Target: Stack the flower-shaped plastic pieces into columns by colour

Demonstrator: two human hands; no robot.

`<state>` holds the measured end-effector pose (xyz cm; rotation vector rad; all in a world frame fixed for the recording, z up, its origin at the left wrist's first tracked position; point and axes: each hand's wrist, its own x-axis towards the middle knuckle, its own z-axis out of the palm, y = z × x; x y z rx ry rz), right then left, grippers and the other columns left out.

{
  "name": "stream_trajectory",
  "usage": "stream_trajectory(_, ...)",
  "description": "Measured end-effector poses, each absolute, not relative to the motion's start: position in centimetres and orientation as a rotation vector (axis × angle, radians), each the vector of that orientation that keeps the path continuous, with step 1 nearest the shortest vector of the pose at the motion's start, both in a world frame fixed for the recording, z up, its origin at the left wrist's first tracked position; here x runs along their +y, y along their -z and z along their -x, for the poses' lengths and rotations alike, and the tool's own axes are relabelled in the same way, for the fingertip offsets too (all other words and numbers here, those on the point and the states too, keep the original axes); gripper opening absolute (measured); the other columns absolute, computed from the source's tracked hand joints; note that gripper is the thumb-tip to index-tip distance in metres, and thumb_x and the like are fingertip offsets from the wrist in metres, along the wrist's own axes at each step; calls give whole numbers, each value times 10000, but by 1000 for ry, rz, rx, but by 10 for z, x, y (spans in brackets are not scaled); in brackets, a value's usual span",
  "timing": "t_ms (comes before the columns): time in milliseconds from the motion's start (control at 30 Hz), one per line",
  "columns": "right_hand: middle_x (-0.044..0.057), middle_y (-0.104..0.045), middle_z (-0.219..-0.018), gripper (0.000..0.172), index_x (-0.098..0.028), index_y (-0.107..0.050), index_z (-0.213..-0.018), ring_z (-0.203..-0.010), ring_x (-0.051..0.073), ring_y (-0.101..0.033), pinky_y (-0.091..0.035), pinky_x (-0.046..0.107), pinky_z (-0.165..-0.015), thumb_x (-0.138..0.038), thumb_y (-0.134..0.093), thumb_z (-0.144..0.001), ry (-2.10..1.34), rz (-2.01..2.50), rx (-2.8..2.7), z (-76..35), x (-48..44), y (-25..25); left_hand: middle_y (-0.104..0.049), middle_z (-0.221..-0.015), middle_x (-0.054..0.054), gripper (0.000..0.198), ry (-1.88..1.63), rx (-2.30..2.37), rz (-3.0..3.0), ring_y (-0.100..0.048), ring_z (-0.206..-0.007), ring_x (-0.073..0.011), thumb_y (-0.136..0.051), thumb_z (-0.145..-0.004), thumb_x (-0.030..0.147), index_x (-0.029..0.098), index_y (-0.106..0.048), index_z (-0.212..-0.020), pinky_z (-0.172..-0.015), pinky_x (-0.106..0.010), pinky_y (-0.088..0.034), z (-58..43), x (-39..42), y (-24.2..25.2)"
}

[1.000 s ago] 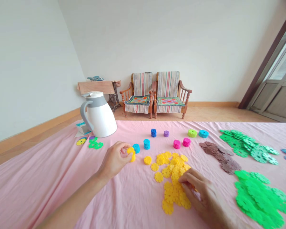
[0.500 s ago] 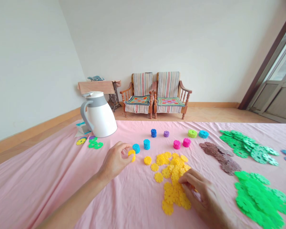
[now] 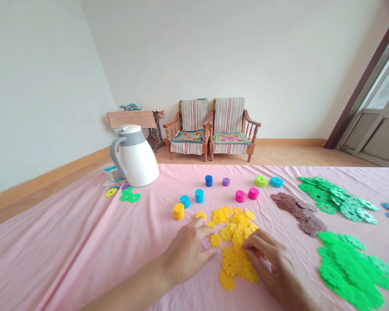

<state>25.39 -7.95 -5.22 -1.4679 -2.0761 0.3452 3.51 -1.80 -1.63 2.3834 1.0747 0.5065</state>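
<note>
Yellow notched snowflake discs (image 3: 240, 231) lie in a loose pile on the pink cloth. My left hand (image 3: 189, 248) is at the pile's left side, thumb and forefinger spread around nothing, close to a single yellow disc (image 3: 215, 240). At the right edge of the pile, my right hand (image 3: 274, 259) is closed in a pinch. A bit of yellow shows between its thumb and fingers, mostly hidden by the hand. A yellow stack (image 3: 179, 211) stands upright beyond my left hand, beside a light blue stack (image 3: 185, 201). A lower yellow stack (image 3: 200, 214) is partly behind the left fingers.
Small blue, purple, pink and lime stacks (image 3: 261, 181) stand farther back. Brown discs (image 3: 298, 211), bright green discs (image 3: 353, 272) and darker green discs (image 3: 337, 196) lie on the right. A white jug (image 3: 138, 160) stands back left; two chairs (image 3: 231, 125) are by the wall.
My left hand has let go of the yellow stack, now standing by the light blue one, and moved right and nearer to the loose discs. The right hand has hardly moved.
</note>
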Motion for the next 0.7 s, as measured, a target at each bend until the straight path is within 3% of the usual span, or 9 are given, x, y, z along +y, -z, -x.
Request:
stream_trajectory(200, 32, -574, -792, 189, -210, -562, -794, -694, 143, -554, -441, 250, -609, -180, -402, -890, -309, 1450, -2069, -252, -80, 51, -574, -839, -11, 52, -512, 1107, -2392, -558, -820, -188, -627, -759, 180, 219, -646, -786, -702, -277, -421, -41, -16, 20)
stream_trajectory(367, 34, -579, -799, 189, -209, -564, -798, -707, 147, -562, -448, 251, -614, -182, -402, -892, -303, 1451, -2074, -252, -80, 52, -572, -837, -12, 181, -507, 1158, -2354, -546, -725, -166, -609, -650, 125, 195, -616, -817, -630, -252, -414, -41, -15, 26)
stream_trajectory(567, 33, -581, -798, 194, -207, -569, -805, -696, 143, -567, -459, 254, -613, -196, -396, -893, -303, 1457, -2097, -254, -80, 52, -565, -808, -7, 201, -503, 1113, -2376, -537, -728, -170, -608, -581, 119, 192, -578, -766, -618, -242, -408, -31, -11, 15)
stream_trajectory(700, 29, -587, -782, 193, -208, -574, -783, -678, 139, -569, -457, 247, -596, -197, -410, -884, -291, 1457, -2057, -253, -81, 51, -560, -797, 1, 157, -724, 1250, -2387, -519, -673, -149, -594, -637, 149, 185, -582, -789, -615, -250, -402, -8, 12, -2)
